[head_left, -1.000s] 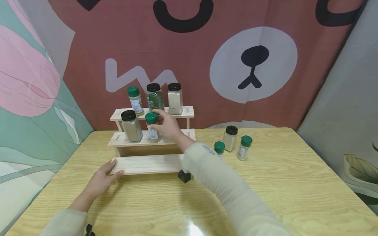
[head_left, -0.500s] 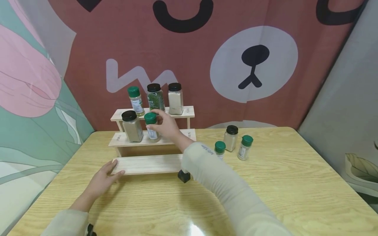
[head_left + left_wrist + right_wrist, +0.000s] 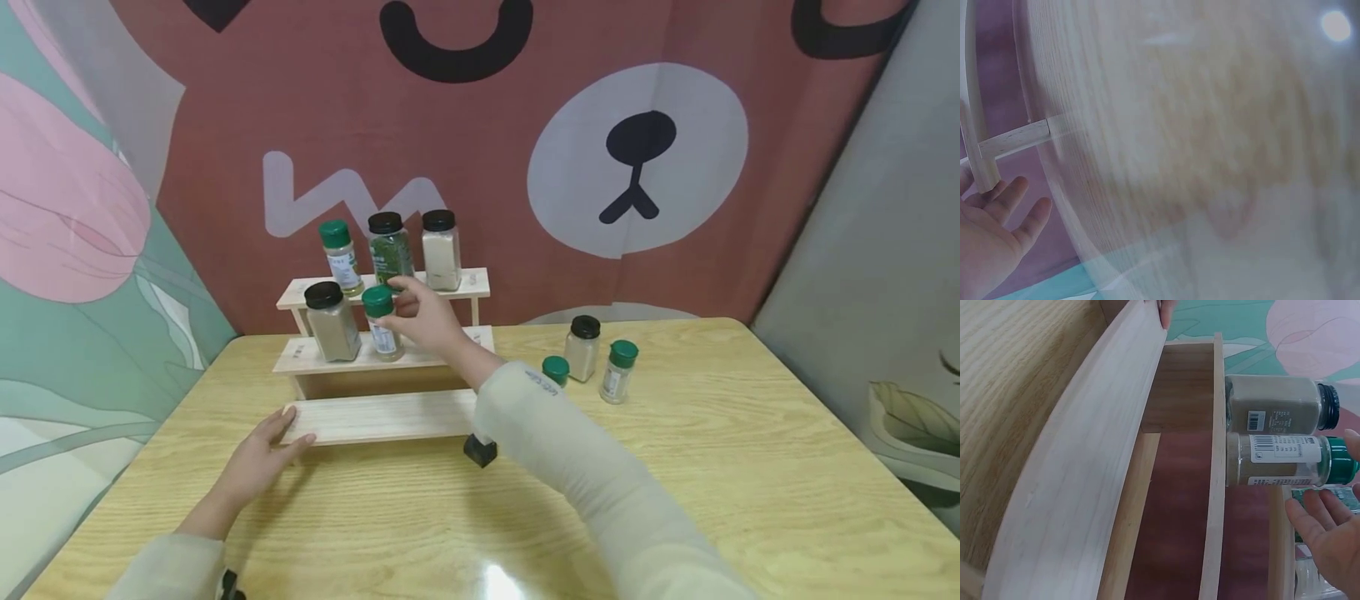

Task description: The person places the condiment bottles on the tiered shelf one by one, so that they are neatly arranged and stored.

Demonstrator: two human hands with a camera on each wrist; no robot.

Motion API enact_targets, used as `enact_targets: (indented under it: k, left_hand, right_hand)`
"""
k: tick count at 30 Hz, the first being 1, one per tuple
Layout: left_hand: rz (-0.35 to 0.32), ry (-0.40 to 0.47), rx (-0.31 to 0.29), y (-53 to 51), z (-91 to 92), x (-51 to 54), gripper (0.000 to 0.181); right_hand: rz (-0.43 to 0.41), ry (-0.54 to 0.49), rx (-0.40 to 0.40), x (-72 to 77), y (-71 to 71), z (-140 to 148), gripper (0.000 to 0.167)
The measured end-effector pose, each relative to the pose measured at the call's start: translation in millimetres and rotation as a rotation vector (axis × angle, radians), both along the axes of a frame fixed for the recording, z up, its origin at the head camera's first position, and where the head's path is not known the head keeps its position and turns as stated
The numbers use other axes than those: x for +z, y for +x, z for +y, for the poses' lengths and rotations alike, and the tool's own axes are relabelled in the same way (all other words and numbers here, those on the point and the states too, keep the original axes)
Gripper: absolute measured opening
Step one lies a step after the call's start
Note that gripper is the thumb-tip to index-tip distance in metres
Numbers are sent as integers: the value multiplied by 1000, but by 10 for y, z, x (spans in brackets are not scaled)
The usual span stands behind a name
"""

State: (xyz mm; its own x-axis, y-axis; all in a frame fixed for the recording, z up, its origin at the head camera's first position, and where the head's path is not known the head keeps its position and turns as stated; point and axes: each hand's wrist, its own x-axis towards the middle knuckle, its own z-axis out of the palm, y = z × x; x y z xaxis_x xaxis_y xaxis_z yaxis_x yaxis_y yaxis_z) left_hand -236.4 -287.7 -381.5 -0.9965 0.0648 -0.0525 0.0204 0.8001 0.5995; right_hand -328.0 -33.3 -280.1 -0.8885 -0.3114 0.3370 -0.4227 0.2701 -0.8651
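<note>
My left hand (image 3: 258, 458) holds the left end of the lowest board of a pale wooden three-step spice rack (image 3: 382, 417). In the left wrist view, fingers (image 3: 1007, 200) lie at the board's end. My right hand (image 3: 431, 321) pinches the green cap of a small spice jar (image 3: 386, 340), which stands upright on the middle step. Close on its left is a black-capped jar (image 3: 335, 329) of beige powder. On the top step stand a green-capped jar (image 3: 343, 265), a black-capped jar of green flakes (image 3: 390, 252) and a black-capped jar of pale powder (image 3: 442, 258).
Right of the rack, a black-capped jar (image 3: 582, 352) and a green-capped jar (image 3: 617, 379) stand on the wood-grain table (image 3: 712, 467). Another green-capped jar (image 3: 556, 368) is partly hidden by the right sleeve. A printed cloth (image 3: 465, 142) hangs behind the table.
The pinched spice jar has shifted slightly left, towards the black-capped jar beside it. My left hand keeps its place on the rack, and the head view has turned a little.
</note>
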Motion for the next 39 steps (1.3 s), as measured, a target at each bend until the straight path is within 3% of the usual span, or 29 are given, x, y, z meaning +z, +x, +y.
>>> enact_targets:
  k: [10,16,25,39]
  left_hand:
    - [81,5,-32,7,-11,-1,78]
    - [73,-9,-32,-2,-20,-7,79]
    - [71,-7,-36,-10,-29,-21,80]
    - [75,-9,-41,-5,-27,-16,79]
  right_hand:
    - [-19,51,-20,26,197,279,58]
    - [23,47,-11,24,313,528,56]
    - [10,8,7,9,436,968,55]
    - [-51,26,-93,-49,594,1535,56]
